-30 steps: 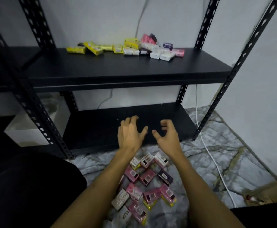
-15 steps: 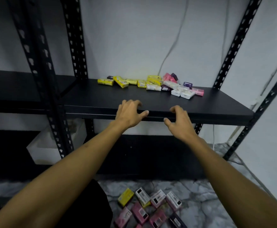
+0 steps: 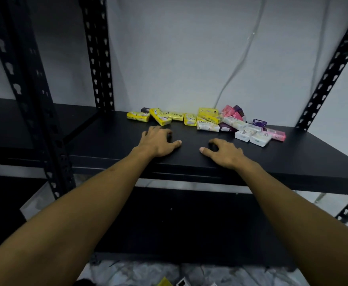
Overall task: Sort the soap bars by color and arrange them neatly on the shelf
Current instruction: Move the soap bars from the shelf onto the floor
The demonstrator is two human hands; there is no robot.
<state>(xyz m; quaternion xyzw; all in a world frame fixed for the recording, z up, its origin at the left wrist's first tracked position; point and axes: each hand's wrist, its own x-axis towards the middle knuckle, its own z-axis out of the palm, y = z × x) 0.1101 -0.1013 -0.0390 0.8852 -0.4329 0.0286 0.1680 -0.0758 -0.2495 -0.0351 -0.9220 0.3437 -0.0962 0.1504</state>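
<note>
A loose row of soap bars lies at the back of the black shelf (image 3: 293,153). Several yellow bars (image 3: 161,117) sit on the left. White bars (image 3: 207,125), pink bars (image 3: 275,134) and purple bars (image 3: 259,122) are mixed on the right. My left hand (image 3: 157,142) hovers over the shelf just in front of the yellow bars, fingers loosely curled, holding nothing. My right hand (image 3: 224,152) is beside it to the right, also loosely curled and empty, a little short of the white bars.
Black perforated uprights (image 3: 98,58) frame the shelf, with another at the right (image 3: 330,67). A cable (image 3: 237,65) runs down the grey wall. A lower shelf (image 3: 189,223) lies beneath. A few soap boxes (image 3: 165,282) show on the marble floor at the bottom edge.
Both hands rose from above the boxes on the floor to the upper shelf and moved further in toward the soap bars. The view tilted upward with them.
</note>
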